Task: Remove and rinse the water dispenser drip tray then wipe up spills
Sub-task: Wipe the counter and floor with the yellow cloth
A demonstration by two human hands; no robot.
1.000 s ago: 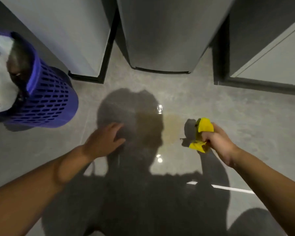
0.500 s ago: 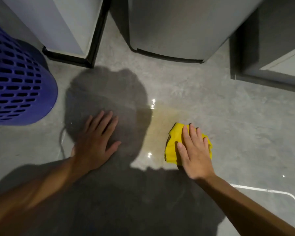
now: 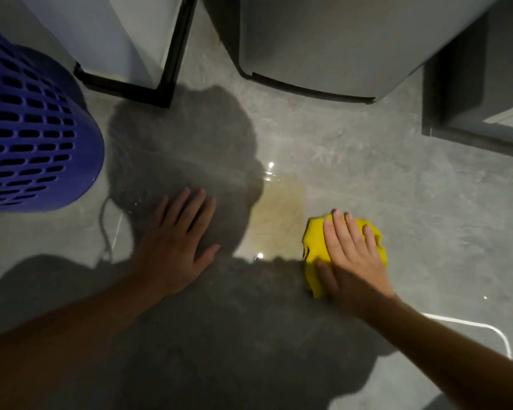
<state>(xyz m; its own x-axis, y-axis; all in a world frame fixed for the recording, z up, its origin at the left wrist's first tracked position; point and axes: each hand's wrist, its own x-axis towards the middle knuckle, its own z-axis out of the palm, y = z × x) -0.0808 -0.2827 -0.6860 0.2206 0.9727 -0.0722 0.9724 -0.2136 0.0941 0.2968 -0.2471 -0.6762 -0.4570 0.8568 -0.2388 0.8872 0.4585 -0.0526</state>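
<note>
Left hand: palm down, pressed flat on the floor, fingers extended forward and held close together, thumb splayed to the right. Left forearm bare, entering from the lower left corner and rising diagonally toward the wrist, largely in shadow. Right hand: palm down, flat, four fingers extended forward and slightly spread, thumb angled down along the left side, pressing on a yellow cloth beneath the palm. Right forearm bare, entering from the lower right corner, extended straight to the wrist. Hands well apart.
</note>
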